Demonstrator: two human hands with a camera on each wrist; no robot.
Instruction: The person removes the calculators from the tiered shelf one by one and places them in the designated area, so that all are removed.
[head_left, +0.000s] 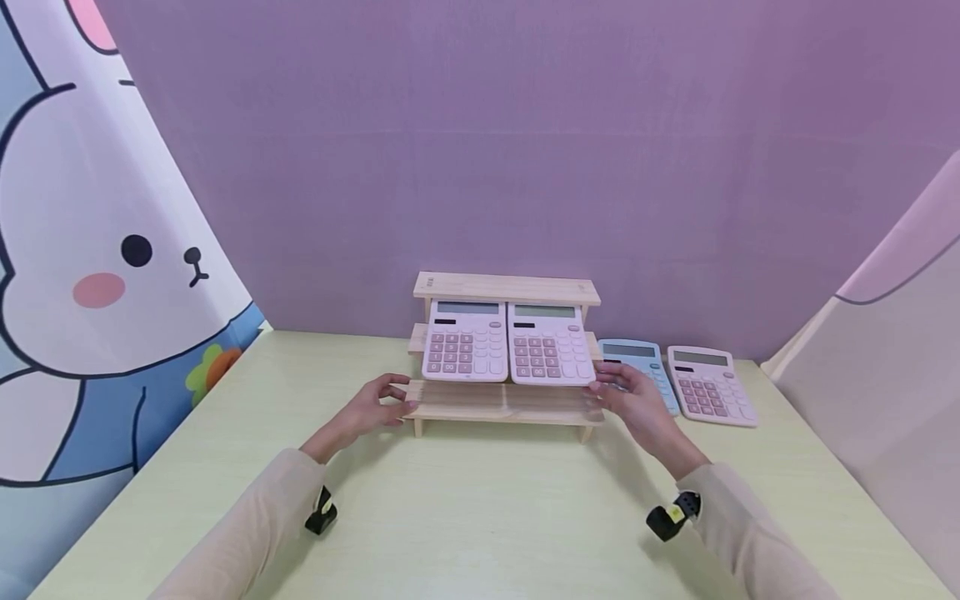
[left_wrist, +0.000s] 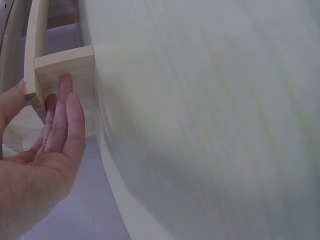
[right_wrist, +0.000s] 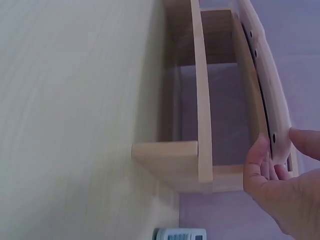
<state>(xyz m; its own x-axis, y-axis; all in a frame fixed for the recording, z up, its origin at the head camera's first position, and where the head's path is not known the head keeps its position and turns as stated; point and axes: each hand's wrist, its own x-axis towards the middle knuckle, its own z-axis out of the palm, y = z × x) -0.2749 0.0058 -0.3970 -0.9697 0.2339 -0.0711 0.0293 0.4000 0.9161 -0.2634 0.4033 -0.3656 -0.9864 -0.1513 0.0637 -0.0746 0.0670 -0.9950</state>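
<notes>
A three-tier wooden shelf (head_left: 502, 408) stands at the table's back. Two pink calculators lean side by side on its middle tier: a left one (head_left: 489, 343) and a right one (head_left: 570, 346). My left hand (head_left: 375, 404) holds the left end of the bottom board, its thumb on the board's edge and fingers beneath, beside the side panel (left_wrist: 75, 62). With thumb and fingers my right hand (head_left: 637, 404) pinches the lower right corner of the right calculator, whose edge (right_wrist: 272, 100) shows in the right wrist view.
Right of the shelf a blue calculator (head_left: 651, 375) and another pink calculator (head_left: 712, 387) lie on the pale table (head_left: 495, 517). Behind rises a purple backdrop (head_left: 525, 150). A cartoon-printed cloth (head_left: 90, 208) hangs at the left.
</notes>
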